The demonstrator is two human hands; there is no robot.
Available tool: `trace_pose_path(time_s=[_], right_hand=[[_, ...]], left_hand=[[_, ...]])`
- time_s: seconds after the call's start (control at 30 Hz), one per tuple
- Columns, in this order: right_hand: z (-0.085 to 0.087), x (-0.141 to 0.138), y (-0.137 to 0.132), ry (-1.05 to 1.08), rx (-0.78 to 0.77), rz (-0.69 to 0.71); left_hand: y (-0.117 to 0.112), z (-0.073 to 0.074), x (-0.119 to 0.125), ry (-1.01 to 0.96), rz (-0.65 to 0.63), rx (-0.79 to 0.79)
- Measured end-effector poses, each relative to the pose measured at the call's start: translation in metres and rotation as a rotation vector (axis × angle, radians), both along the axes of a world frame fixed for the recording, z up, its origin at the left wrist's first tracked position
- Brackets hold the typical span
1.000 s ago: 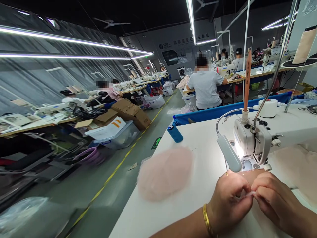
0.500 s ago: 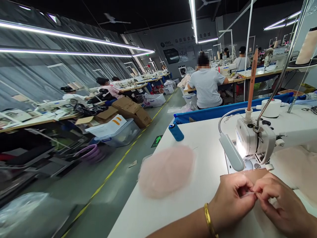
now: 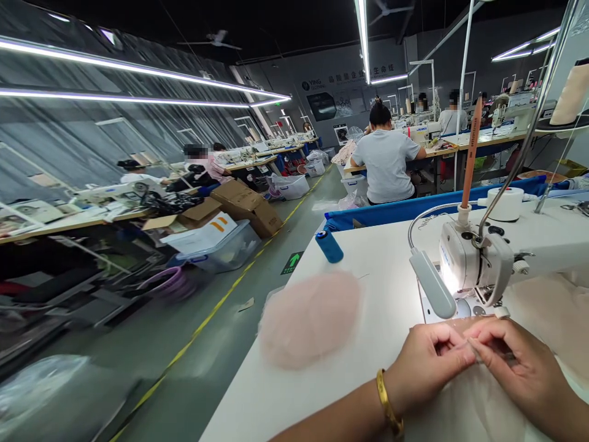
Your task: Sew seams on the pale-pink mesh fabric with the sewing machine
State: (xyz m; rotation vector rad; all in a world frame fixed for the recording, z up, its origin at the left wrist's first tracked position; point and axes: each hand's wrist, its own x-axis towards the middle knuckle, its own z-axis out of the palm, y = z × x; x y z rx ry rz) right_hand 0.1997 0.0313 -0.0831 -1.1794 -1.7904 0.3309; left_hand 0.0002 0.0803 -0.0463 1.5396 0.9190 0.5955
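Observation:
My left hand (image 3: 435, 365), with a gold bangle at the wrist, pinches the edge of a sheer pale fabric (image 3: 481, 402). Fingertip to fingertip with it, my right hand (image 3: 522, 368) pinches the same edge. Both hands are just in front of the sewing machine (image 3: 464, 255), whose lamp lights the needle area. The fabric hangs below the hands toward me, and part of it is hidden by them. Left of the machine, a stack of sheer pink fabric pieces (image 3: 313, 322) lies flat on the white table (image 3: 381, 282).
A blue thread spool (image 3: 329, 247) lies near the table's left far edge. More pale fabric (image 3: 552, 313) rests right of the machine head. A white cone (image 3: 505, 204) stands behind it. Beyond a blue cloth (image 3: 391, 210), a co-worker (image 3: 386, 156) sits with their back to me.
Both hands still pinch the fabric edge; the fingers have shifted, and the right thumb now points up toward the left one. More of the fabric shows hanging below the hands.

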Motion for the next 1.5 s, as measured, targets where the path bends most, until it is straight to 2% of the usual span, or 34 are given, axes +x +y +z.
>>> trace_pose_path(time_s=[0.07,0.13,0.23,0.3,0.43,0.5,0.57,0.7,1.0,1.17,1.33,1.5], right_hand=[[-0.001,-0.002,0.001,-0.025,0.002,-0.028],[-0.004,-0.004,0.003,-0.078,-0.017,-0.038],[-0.01,-0.006,0.012,-0.212,-0.027,-0.043],[-0.012,-0.007,0.019,-0.284,-0.035,-0.045],[-0.014,-0.008,0.029,-0.316,-0.059,-0.06],[-0.015,-0.007,0.032,-0.323,-0.064,-0.065],[-0.016,-0.006,0.033,-0.331,-0.068,-0.069],[-0.021,-0.001,0.034,-0.349,-0.07,-0.064],[-0.018,0.008,0.027,-0.452,0.058,0.099],[-0.015,0.009,0.028,-0.518,0.218,0.055],[-0.011,0.009,0.033,-0.598,0.327,-0.026],[-0.015,0.012,0.036,-0.635,0.361,-0.071]], left_hand=[[0.0,-0.002,0.001,0.015,-0.032,0.113],[0.001,-0.008,0.002,0.078,-0.027,0.301],[0.001,-0.02,0.004,0.266,0.032,0.588],[0.0,-0.025,0.005,0.382,0.087,0.714],[-0.004,-0.027,0.002,0.437,0.177,0.946],[-0.004,-0.028,0.0,0.421,0.125,1.09],[-0.004,-0.03,-0.002,0.404,0.042,1.166],[-0.002,-0.03,-0.006,0.383,-0.037,1.107],[0.0,-0.03,-0.009,0.367,-0.016,1.107],[0.0,-0.029,-0.01,0.475,-0.033,1.081],[0.004,-0.029,-0.008,0.495,-0.048,1.048],[0.008,-0.031,-0.006,0.511,-0.047,1.022]])
